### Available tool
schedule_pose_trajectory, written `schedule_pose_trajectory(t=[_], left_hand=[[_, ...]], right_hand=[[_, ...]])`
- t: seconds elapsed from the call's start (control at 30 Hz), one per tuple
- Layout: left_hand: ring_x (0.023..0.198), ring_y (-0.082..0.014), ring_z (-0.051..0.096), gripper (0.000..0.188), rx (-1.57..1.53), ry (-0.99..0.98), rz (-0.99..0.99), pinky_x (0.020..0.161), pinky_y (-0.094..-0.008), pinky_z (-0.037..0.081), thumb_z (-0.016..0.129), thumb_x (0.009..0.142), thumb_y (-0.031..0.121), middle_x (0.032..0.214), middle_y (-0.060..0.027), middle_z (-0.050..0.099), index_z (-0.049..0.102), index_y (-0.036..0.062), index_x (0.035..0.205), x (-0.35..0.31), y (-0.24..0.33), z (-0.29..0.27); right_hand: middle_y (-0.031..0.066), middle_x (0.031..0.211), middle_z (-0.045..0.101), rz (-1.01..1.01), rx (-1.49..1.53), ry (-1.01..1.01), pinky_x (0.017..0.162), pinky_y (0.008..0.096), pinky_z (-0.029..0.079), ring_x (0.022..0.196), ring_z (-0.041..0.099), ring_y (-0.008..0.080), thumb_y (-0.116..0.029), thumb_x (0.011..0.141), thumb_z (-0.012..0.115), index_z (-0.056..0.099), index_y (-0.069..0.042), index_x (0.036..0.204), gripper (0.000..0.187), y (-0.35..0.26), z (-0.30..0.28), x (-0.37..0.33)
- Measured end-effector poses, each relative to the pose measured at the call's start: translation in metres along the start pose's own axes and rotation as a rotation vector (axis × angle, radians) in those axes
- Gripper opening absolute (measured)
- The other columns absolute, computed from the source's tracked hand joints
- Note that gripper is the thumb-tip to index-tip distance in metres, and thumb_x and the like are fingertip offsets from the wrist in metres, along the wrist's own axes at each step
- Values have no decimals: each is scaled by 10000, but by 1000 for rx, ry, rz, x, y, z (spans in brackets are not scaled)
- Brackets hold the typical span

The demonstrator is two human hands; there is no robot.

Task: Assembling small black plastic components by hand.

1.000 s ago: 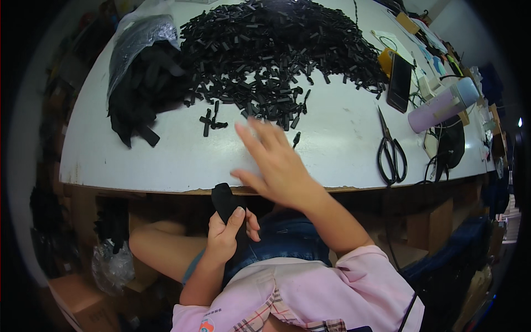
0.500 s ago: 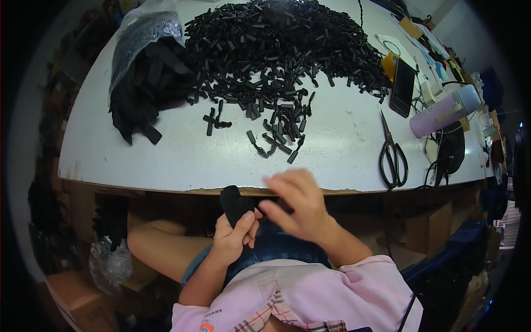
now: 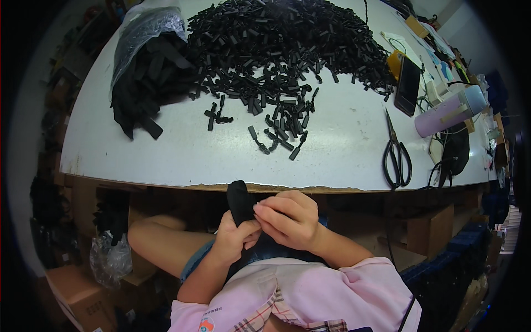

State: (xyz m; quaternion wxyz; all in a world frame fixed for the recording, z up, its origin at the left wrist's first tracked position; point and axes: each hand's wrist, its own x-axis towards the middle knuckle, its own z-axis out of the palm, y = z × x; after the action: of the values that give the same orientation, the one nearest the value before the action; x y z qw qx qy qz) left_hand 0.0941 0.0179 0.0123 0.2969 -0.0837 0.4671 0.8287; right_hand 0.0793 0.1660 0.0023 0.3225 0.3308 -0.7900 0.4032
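My left hand (image 3: 235,237) is closed around a folded black fabric strip (image 3: 239,198), whose rounded end sticks up past the thumb near the table's front edge. Close against its right side, my right hand (image 3: 290,220) has its fingertips pinched together beside the strip; whatever lies between them is too small or hidden to make out. Both hands are above my lap. Ahead of them on the white table lie several loose small black pull-like pieces (image 3: 282,134), some with short cords, in front of a large heap of the same (image 3: 287,39).
At the back left, a clear plastic bag (image 3: 146,30) spills black fabric strips (image 3: 157,66). To the right lie black-handled scissors (image 3: 395,157), a phone (image 3: 408,86), yellow tape (image 3: 394,62) and a lilac bottle (image 3: 442,117). Cardboard boxes (image 3: 431,232) stand under the table (image 3: 182,160).
My right hand has come down and left from a spread, blurred pose, and its fingers have closed beside the strip. The left hand keeps its hold. The view has shifted slightly.
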Motion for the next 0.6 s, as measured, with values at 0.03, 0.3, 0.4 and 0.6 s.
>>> schedule_pose_trajectory(t=[0.03,0.3,0.4,0.6], left_hand=[[419,-55,374,36,-70,3,-1,356,-182,289,486,770,38,580,-1,430,481,28,804,0,2,2],[555,-110,508,136,93,21,417,445,-199,429,562,777,77,762,-57,479,495,1,866,2,-11,-6],[568,-112,513,129,127,71,483,460,-201,439,578,768,64,795,-59,485,506,4,857,2,-11,-1],[556,-123,507,129,677,90,899,489,-231,457,565,771,34,757,-75,506,491,-4,868,-1,-12,-8]], right_hand=[[82,762,547,0,0,0,496,252,424,587,526,198,-5,581,661,573,-23,884,316,0,1,-1],[45,715,537,843,985,-160,473,178,395,556,483,60,-26,790,534,533,15,795,41,-9,-7,6],[40,689,535,770,904,-177,447,182,381,524,474,63,-41,789,537,532,16,777,59,-8,-5,7],[35,574,523,1141,1269,-266,425,205,402,495,520,75,-51,802,492,523,26,755,96,1,3,14]])
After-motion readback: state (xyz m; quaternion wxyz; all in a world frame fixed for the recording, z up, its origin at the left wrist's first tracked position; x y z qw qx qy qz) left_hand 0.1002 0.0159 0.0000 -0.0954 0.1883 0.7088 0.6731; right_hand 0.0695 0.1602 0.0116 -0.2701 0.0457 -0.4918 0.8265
